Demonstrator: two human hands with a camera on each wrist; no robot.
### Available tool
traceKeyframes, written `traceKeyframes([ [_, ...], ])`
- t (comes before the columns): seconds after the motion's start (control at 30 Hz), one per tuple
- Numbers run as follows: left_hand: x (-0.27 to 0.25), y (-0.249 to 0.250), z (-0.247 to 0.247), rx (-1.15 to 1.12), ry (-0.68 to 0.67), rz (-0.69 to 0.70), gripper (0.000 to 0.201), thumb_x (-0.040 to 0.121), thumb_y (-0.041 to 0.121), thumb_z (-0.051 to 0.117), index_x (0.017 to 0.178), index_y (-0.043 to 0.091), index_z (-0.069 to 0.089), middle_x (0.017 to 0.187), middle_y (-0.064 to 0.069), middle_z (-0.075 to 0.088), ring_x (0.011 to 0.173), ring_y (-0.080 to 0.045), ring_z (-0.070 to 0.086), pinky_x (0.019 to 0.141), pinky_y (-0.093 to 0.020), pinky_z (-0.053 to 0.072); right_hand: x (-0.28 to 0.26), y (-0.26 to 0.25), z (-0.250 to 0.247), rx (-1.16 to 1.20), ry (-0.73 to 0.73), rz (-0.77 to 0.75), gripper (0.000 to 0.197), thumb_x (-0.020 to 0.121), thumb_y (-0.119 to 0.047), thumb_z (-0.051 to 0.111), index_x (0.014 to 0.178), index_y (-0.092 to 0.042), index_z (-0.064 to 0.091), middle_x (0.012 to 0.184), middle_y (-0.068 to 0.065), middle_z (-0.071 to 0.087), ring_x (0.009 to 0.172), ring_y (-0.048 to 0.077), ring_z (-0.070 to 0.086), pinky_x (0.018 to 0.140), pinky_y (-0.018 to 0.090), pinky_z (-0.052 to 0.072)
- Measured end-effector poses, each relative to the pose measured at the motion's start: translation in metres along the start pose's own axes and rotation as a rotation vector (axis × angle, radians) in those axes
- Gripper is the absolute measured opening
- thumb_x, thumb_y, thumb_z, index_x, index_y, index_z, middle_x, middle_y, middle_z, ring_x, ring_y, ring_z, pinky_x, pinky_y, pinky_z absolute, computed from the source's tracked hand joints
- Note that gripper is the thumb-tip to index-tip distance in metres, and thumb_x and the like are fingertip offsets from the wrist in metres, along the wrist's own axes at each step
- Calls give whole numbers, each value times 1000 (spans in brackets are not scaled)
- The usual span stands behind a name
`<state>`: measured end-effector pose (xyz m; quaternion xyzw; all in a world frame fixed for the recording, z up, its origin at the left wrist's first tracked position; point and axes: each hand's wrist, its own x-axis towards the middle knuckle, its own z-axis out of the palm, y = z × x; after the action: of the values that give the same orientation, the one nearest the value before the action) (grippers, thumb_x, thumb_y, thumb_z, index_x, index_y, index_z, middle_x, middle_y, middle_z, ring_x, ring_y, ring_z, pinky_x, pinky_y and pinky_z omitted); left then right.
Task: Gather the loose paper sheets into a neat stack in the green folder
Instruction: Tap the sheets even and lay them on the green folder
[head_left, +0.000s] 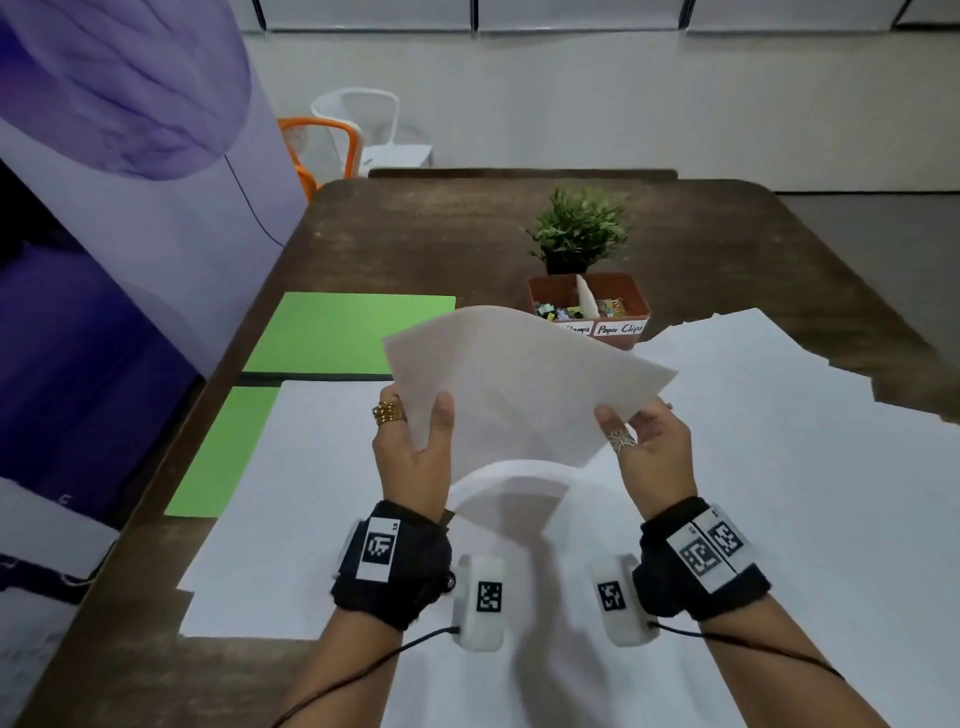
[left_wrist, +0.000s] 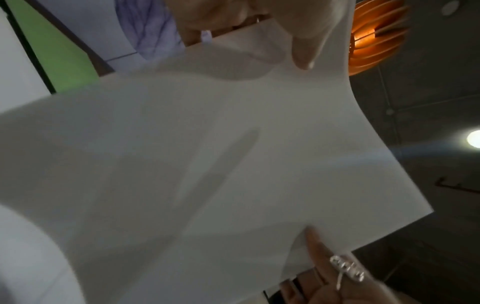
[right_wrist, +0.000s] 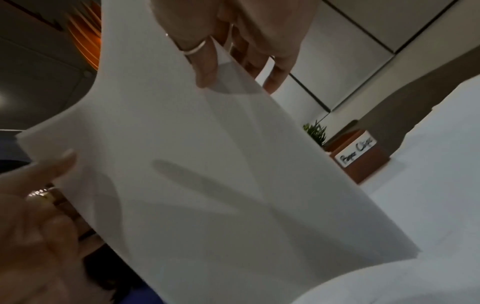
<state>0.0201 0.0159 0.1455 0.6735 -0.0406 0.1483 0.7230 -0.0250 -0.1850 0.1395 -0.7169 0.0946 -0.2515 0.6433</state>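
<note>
We look down on a dark wooden table (head_left: 426, 234) strewn with loose white sheets (head_left: 779, 441), a potted plant (head_left: 579, 228) behind a brown box (head_left: 623, 312) labelled "Paper Clips", and chairs (head_left: 332, 140) by the far wall. The green folder (head_left: 343, 332) lies open at left, one sheet on its near half. Our left hand (head_left: 415, 452) and right hand (head_left: 649, 447) each pinch the held sheet (head_left: 519, 384) — white, curved, lifted above the table.

Evenly lit wide-angle head view with curved edges, while both wrist views are dim and blurred, a ceiling light (left_wrist: 474, 138) flaring and finger shadows showing through the paper sheet (left_wrist: 233, 154).
</note>
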Motion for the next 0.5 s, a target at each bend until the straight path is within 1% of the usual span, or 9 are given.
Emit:
traceKeyframes([
  [0.07, 0, 3, 12, -15, 8, 5, 32, 74, 52, 59, 97, 31, 51, 103, 6, 62, 98, -15, 61, 87, -31, 49, 0, 2, -15, -40, -2, -7, 27, 86, -7, 63, 88, -34, 64, 92, -21, 68, 104, 21, 60, 91, 30, 46],
  [0.13, 0, 7, 22, -25, 23, 15, 34, 73, 53, 60, 98, 32, 51, 100, 6, 61, 94, -13, 60, 87, -34, 49, 0, 2, -25, -40, -8, 31, 29, 86, -6, 63, 92, -34, 61, 93, -16, 67, 102, 23, 61, 91, 32, 48],
  [0.2, -1, 13, 31, -71, 45, 21, 43, 71, 60, 60, 99, 29, 53, 98, 8, 62, 94, -15, 61, 85, -33, 48, 0, 0, -30, -34, -9, 33, 34, 84, -3, 66, 96, -34, 56, 98, -13, 64, 98, 17, 61, 88, 28, 49],
  [0.27, 1, 18, 38, -138, 85, -6, 61, 71, 69, 55, 101, 16, 58, 98, 8, 66, 94, -21, 62, 85, -35, 46, 0, -5, -33, -41, -19, -10, 38, 81, 0, 67, 102, -28, 54, 99, -14, 61, 94, 7, 59, 84, 19, 49],
  [0.3, 2, 21, 42, -157, 110, -27, 57, 75, 66, 52, 96, 15, 60, 98, 2, 67, 91, -21, 63, 85, -34, 46, 1, -7, -33, -47, -23, -22, 37, 81, 1, 67, 104, -26, 55, 98, -15, 60, 91, 1, 59, 81, 15, 49],
  [0.33, 5, 24, 46, -156, 138, -52, 43, 81, 59, 50, 89, 18, 60, 94, -3, 68, 86, -17, 64, 83, -32, 46, 3, -8, -33, -44, -20, -13, 34, 82, 0, 66, 102, -26, 55, 97, -15, 60, 88, -2, 59, 78, 13, 48],
  [0.4, 12, 28, 54, -118, 178, -101, 19, 92, 35, 51, 79, 22, 58, 79, -3, 68, 72, -7, 63, 76, -25, 46, 7, -9, -33, -6, -9, 37, 29, 87, -4, 61, 95, -31, 56, 93, -12, 62, 87, 4, 61, 75, 17, 48],
  [0.43, 16, 30, 57, -90, 184, -105, 18, 94, 25, 50, 78, 23, 56, 74, 0, 67, 66, -4, 61, 72, -23, 45, 9, -9, -33, 3, -7, 54, 27, 89, -6, 59, 92, -32, 56, 92, -11, 63, 88, 10, 61, 75, 18, 48],
  [0.5, 20, 36, 64, -74, 168, -92, 19, 97, 18, 46, 81, 25, 54, 75, -2, 65, 61, -8, 58, 68, -21, 43, 13, -10, -33, -6, 3, 59, 22, 91, -8, 57, 94, -30, 56, 92, -11, 63, 90, 16, 61, 73, 15, 48],
])
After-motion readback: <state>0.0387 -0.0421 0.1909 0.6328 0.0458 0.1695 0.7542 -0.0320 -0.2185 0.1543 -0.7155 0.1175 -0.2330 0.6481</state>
